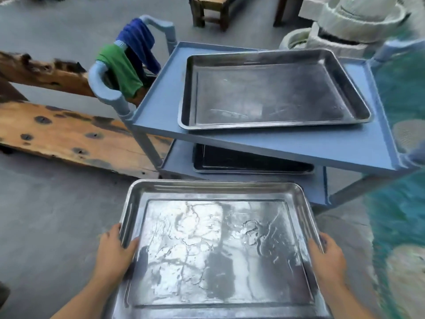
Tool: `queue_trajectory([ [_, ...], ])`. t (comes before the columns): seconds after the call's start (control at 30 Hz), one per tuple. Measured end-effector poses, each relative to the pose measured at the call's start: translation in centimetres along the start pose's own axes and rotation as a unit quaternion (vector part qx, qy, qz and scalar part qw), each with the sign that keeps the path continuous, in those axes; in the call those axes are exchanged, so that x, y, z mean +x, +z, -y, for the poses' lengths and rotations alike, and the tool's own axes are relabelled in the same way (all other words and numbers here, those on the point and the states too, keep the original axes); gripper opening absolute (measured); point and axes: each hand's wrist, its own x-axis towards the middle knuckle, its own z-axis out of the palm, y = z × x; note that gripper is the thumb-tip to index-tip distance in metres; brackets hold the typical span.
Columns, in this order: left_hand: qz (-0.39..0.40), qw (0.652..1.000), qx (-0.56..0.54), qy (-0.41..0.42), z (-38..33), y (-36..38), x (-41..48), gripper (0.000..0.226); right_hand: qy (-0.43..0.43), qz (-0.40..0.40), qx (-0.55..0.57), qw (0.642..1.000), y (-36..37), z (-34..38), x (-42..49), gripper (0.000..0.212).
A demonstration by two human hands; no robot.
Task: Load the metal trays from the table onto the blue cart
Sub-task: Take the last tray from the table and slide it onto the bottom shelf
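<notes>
The blue cart (287,146) fills the upper right of the frame, with one tray (271,88) on top and another below. I carry a shiny tray (216,249) at the bottom middle, left hand (115,254) and right hand (326,256) each gripping a side edge, and next I think I must lift it onto the cart

1. Metal trays: three — a held tray (218,249), a top-shelf tray (273,88) and a lower-shelf tray (250,161).
2. Blue cart (299,146): one, with two shelves visible.
3. Cloths on the cart handle: two — a blue cloth (138,44) and a green cloth (119,67).
4. Hands: two — left hand (115,252), right hand (326,256).
</notes>
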Motion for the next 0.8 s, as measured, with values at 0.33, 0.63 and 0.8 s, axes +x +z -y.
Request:
queue_trajectory([
  [0.33, 0.081, 0.996, 0.016, 0.037, -0.5, 6.1, 7.8, 0.069, 0.095, -0.064, -0.037, 0.993, 2.5, -2.6, -0.9, 0.036],
  [0.63, 0.091, 0.994, 0.043, 0.042, 0.0, 12.1, 13.3, 0.067, 0.119, -0.048, -0.046, 0.991, 8.9, -5.7, 1.6, 0.033],
  [0.8, 0.082, 0.994, 0.063, 0.041, 0.0, 15.4, 15.8, 0.058, 0.16, -0.005, -0.043, 0.986, 12.2, -8.3, 4.7, 0.034],
])
